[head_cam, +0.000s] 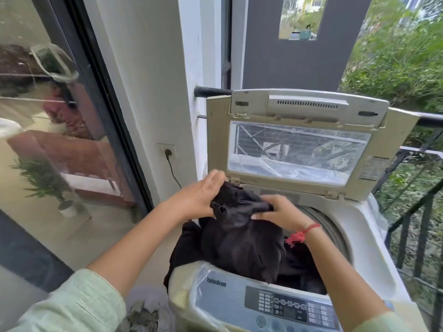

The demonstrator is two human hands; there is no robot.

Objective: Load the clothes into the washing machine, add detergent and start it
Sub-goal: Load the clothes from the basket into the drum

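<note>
A white top-loading washing machine stands in front of me with its lid raised upright. A large black garment hangs over the drum opening, part of it draped over the machine's left rim. My left hand grips the garment's upper left bunch. My right hand, with a red thread on its wrist, presses and holds the cloth from the right. More dark cloth lies inside the drum. The control panel is at the near edge. No detergent is visible.
More clothes lie low at the machine's left, near my left sleeve. A power cord runs from a wall socket down behind the machine. A glass sliding door is on the left, a black balcony railing on the right.
</note>
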